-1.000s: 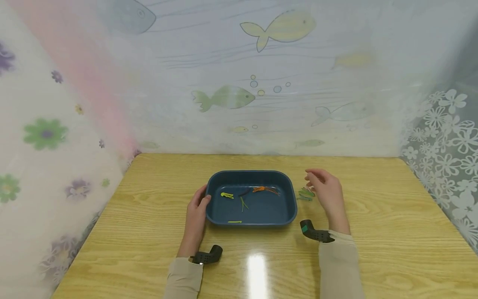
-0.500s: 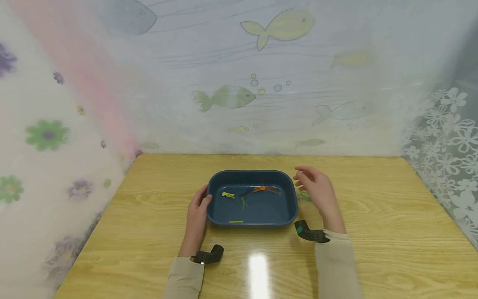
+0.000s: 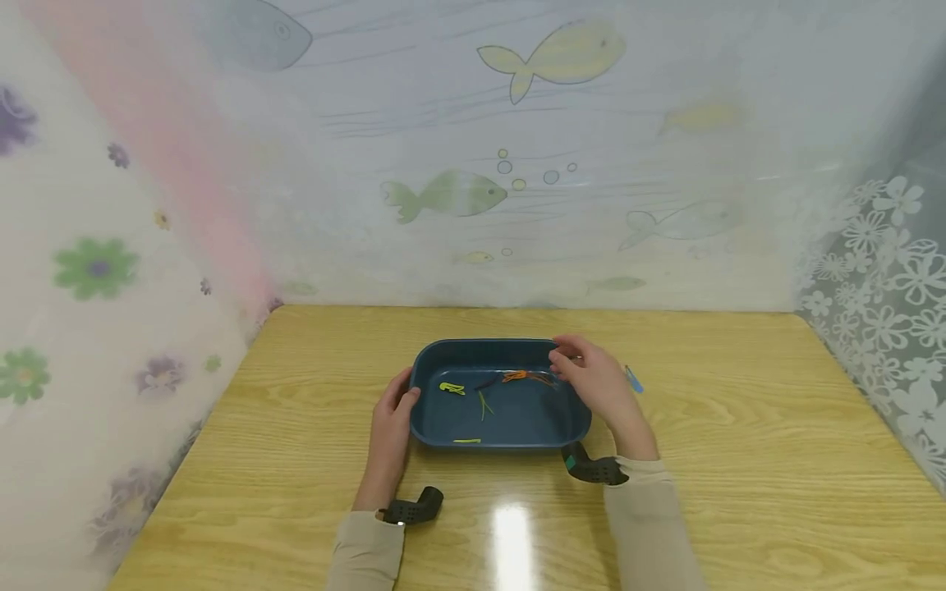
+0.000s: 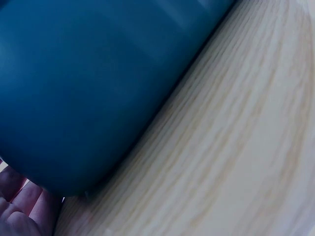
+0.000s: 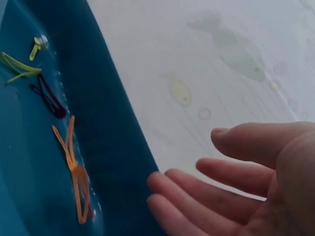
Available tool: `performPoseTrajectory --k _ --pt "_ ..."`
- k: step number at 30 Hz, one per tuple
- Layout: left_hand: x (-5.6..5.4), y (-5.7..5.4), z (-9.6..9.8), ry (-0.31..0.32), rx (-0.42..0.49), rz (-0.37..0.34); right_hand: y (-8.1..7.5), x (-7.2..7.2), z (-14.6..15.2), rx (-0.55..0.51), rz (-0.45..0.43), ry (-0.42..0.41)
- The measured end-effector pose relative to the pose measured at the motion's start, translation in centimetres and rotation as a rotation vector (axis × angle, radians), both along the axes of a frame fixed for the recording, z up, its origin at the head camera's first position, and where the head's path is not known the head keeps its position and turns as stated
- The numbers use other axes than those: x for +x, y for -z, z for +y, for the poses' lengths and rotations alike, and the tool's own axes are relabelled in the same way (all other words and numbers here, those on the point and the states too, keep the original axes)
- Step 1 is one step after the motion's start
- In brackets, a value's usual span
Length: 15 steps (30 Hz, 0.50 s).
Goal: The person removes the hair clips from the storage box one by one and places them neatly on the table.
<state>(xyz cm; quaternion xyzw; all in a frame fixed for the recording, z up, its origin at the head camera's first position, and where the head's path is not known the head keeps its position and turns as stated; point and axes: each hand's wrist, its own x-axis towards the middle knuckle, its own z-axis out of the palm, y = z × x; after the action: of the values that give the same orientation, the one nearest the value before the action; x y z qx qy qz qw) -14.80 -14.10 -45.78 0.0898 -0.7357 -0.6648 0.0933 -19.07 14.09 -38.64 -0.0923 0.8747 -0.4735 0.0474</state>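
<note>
My left hand [image 3: 388, 439] grips the left end of a dark blue plastic basin [image 3: 525, 423], thumb at the rim and fingers along the outside wall. In the left wrist view those fingers [image 4: 29, 206] show at the basin's lower corner. Over the basin's right end hangs my right hand [image 3: 599, 386], fingers loosely bent and nothing between them in the right wrist view. Inside the basin lie orange hair clips [image 5: 78, 172], a dark purple clip [image 5: 49, 98], a yellow-green clip [image 5: 22, 69], a yellow clip [image 3: 452, 388] and another yellow clip [image 3: 467, 441] near the front wall.
A blue clip [image 3: 634, 380] lies on the wooden table [image 3: 739, 460], just right of my right hand. Behind the table hangs a sheet [image 3: 443, 123] printed with fish. Black cameras sit on both wrists.
My right hand has moved left, from above green clips on the table to over the basin's right end. Those clips are now hidden, and a blue clip shows. The left hand stays put.
</note>
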Motion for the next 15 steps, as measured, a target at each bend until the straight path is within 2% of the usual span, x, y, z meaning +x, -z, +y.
performPoseTrajectory --k 5,9,15 --pt "0.0 0.0 0.0 0.005 0.018 0.004 0.1 0.1 -1.0 0.113 0.029 -0.024" --pt "0.0 0.0 0.0 0.007 0.021 0.003 0.4 0.1 -1.8 0.143 0.010 -0.065" --pt "0.0 -0.1 -0.1 0.006 0.005 0.003 0.5 0.1 -2.7 0.220 -0.023 -0.074"
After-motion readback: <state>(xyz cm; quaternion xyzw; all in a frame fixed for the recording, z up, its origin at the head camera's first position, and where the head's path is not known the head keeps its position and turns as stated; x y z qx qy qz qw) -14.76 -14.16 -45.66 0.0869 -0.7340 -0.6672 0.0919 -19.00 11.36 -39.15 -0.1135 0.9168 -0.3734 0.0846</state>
